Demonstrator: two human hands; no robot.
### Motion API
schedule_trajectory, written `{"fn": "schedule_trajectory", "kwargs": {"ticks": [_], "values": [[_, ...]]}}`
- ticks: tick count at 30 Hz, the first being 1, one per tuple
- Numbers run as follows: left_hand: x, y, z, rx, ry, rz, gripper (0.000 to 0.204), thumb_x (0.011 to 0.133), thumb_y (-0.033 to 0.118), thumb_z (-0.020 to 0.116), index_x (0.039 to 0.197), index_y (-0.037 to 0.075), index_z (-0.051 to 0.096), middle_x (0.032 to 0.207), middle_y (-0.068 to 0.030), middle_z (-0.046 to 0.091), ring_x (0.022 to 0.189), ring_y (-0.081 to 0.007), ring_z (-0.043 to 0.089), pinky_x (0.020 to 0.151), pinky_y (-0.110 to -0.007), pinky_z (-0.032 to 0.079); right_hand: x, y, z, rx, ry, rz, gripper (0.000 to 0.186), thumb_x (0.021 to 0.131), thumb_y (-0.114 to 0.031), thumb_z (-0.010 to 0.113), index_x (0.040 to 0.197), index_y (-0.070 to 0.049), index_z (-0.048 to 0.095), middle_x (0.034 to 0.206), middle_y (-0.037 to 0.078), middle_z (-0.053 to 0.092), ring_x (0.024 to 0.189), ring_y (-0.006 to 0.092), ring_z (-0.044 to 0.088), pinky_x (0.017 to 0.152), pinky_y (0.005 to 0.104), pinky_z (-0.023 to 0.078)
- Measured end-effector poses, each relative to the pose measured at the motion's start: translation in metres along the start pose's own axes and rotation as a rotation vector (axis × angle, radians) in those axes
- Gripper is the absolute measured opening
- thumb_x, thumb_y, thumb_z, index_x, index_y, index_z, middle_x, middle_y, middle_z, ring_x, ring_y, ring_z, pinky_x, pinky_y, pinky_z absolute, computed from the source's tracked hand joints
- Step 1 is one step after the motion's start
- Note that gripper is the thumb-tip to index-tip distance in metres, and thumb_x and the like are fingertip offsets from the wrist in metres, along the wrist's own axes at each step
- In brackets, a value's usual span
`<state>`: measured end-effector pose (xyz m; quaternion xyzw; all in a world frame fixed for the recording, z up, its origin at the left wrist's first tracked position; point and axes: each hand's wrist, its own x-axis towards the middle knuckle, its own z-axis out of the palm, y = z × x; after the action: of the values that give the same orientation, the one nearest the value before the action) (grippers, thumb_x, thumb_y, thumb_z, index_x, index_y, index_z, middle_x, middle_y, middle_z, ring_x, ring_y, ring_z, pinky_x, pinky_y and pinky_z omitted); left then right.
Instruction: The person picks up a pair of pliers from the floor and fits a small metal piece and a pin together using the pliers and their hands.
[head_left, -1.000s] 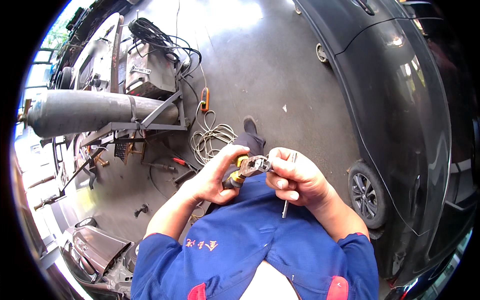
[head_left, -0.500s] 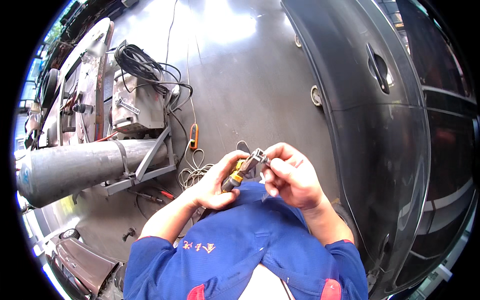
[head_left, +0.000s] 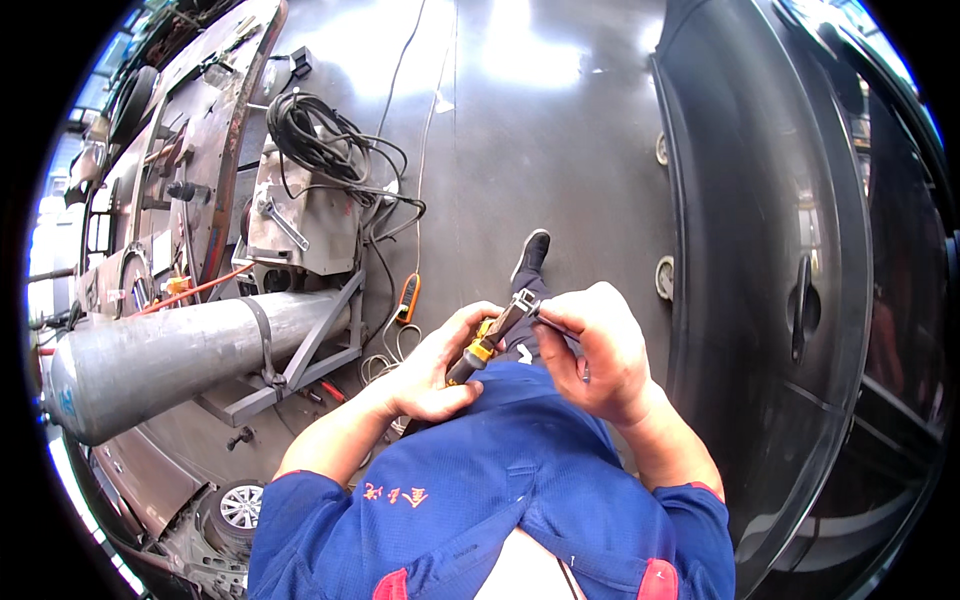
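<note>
My left hand is wrapped round a pair of pliers with yellow and black handles, held in front of my blue shirt. The jaws point up and to the right, with a small grey metal piece at their tip. Just right of the jaws, my right hand is closed in a pinch on a thin dark rod. One end of the rod is close to the small metal piece; whether they touch, I cannot tell. My fingers hide most of the rod.
A dark car door stands along the right. To the left are a grey gas cylinder on a metal frame, and a boxy machine with coiled black cables and a wrench on top. An orange device lies on the floor.
The view has shifted, and a dark shoe has come into sight ahead of my hands. My right hand has moved slightly right, away from the pliers' jaws. My left hand keeps its grip.
</note>
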<state>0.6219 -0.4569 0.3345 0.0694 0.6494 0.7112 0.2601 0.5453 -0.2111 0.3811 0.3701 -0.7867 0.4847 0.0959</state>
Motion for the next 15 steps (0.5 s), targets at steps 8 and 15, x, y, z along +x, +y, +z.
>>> {"fn": "schedule_trajectory", "kwargs": {"ticks": [8,15], "values": [[0.136,0.054,-0.091,0.232,0.002,0.060,0.089,0.080,0.003,0.065,0.161,0.002,0.029,0.139,-0.0127,0.053,0.127,-0.0225,0.056,0.116,-0.041,0.043,0.137,0.127,-0.025,0.105,0.000,-0.084,0.034,0.084,0.010,0.079,0.112,-0.002,0.064,0.094,0.012,0.074,0.068,0.0262,0.065,0.067,0.0353,0.050],[0.252,0.103,-0.163,0.313,0.010,0.124,0.089,0.075,-0.001,0.062,0.159,0.000,0.032,0.143,-0.0152,0.051,0.133,-0.0261,0.055,0.118,-0.040,0.042,0.237,0.209,-0.059,0.475,-0.136,0.380,0.018,0.096,0.003,0.075,0.105,0.000,0.060,0.092,0.006,0.066,0.076,0.0078,0.061,0.070,0.0247,0.049]]}}
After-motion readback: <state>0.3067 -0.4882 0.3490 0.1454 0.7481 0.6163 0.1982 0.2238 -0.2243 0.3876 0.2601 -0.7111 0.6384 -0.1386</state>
